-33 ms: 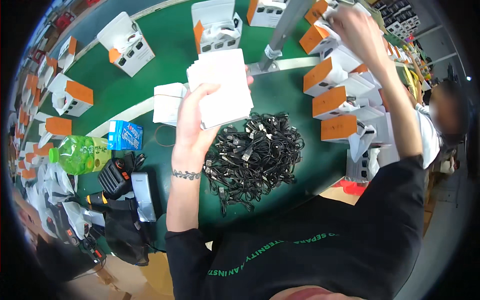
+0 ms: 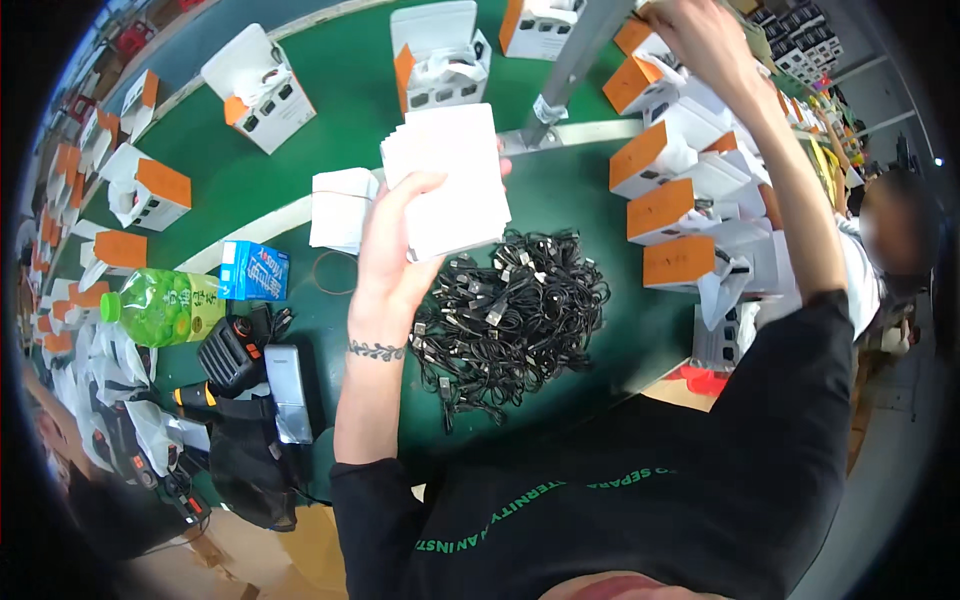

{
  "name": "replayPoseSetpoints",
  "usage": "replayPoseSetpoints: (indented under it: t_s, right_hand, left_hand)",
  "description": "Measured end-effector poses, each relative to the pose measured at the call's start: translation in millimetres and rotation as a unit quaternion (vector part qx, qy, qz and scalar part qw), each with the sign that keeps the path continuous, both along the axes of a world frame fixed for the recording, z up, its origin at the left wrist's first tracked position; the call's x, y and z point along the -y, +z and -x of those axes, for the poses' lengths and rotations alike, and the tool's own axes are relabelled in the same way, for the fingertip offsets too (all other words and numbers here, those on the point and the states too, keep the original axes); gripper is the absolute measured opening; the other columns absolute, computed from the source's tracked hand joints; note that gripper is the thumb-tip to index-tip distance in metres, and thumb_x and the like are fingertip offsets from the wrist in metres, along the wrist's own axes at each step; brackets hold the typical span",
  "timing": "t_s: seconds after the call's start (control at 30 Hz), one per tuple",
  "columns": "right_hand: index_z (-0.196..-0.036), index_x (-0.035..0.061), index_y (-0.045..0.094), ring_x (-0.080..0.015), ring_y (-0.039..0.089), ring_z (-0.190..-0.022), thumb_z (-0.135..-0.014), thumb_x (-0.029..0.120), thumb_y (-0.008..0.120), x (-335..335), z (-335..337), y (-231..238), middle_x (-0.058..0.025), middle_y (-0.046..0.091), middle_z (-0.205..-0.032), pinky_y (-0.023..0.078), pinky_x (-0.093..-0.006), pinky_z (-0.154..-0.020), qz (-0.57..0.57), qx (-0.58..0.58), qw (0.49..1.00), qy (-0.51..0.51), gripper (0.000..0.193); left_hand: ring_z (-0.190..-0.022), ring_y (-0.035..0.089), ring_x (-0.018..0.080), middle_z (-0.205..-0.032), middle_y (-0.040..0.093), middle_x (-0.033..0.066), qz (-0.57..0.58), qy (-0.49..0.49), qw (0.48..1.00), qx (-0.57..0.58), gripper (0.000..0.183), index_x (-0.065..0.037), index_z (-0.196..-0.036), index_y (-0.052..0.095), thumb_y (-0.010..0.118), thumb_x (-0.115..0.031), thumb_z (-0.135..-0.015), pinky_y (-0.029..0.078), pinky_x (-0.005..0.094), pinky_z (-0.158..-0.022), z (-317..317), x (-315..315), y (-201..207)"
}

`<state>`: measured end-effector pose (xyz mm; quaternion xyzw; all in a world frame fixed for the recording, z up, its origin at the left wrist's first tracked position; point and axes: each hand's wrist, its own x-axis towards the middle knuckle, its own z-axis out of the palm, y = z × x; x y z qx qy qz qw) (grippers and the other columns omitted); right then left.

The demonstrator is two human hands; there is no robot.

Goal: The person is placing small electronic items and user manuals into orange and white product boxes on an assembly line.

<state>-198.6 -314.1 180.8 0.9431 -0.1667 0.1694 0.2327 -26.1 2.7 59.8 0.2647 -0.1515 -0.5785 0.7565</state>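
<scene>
A thick stack of white cards or folded leaflets [image 2: 455, 185] is gripped in my left hand [image 2: 390, 250], thumb across the top and fingers wrapped behind. Below it on the green table lies a heap of coiled black USB cables [image 2: 515, 320]. Beside my left wrist rests a second white stack [image 2: 342, 208] with a band round it. My right arm stretches far to the right, and my right hand [image 2: 700, 40] is over the farthest open boxes [image 2: 632, 82] in a row. Its fingers are bent together near the picture's upper edge; what they hold is too small to tell.
Open white-and-orange boxes [image 2: 445, 70] stand along the far side and both sides. A metal post [image 2: 580, 60] rises between my hands. At left are a green bottle [image 2: 165, 308], a blue carton [image 2: 253, 270], a black radio-like device [image 2: 230, 355] and a phone [image 2: 287, 395]. Another person [image 2: 865, 270] is at right.
My right hand has moved slightly farther away, toward the upper edge. My left hand keeps its hold on the white stack; the whole view has shifted a little.
</scene>
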Motion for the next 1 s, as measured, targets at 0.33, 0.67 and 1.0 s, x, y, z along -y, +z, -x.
replayPoseSetpoints:
  t_s: [0.33,0.67,1.0]
  right_hand:
    - [-0.097,0.0053,0.069,-0.0333,0.068,-0.089,-0.083,0.003,0.058,157.9,-129.0,-114.3,-0.0144,0.068,-0.095,0.056,-0.0446,-0.078,0.076,-0.128,0.987,0.056,0.017]
    - [-0.094,0.0042,0.075,-0.0254,0.068,-0.065,-0.088,0.023,0.072,-98.4,8.5,12.8,-0.0118,0.071,-0.074,0.054,-0.0335,-0.063,-0.221,0.092,0.97,0.036,0.02]
    - [-0.099,-0.0005,0.072,-0.0183,0.068,-0.066,-0.087,0.01,0.068,-125.6,71.4,4.8,-0.0133,0.072,-0.082,0.055,-0.03,-0.063,-0.299,0.115,0.947,0.031,0.016]
  left_hand:
    - [-0.11,0.066,0.0292,-0.123,0.063,0.0192,-0.076,0.07,0.995,-0.003,0.05,0.005,-0.136,0.046,0.057,-0.001,-0.088,0.056,0.0402,-0.094,0.3,-6.8,-5.2]
    - [-0.111,0.064,0.0203,-0.123,0.063,0.0121,-0.089,-0.037,0.991,0.095,0.054,0.001,-0.135,0.047,0.07,-0.002,-0.086,0.054,0.0344,-0.094,30.0,-8.6,-1.8]
    - [-0.101,0.068,0.0214,-0.115,0.066,0.0139,-0.041,-0.099,0.991,0.077,0.043,0.002,-0.13,0.05,0.065,-0.007,-0.091,0.058,0.0333,-0.083,55.2,0.8,4.5]
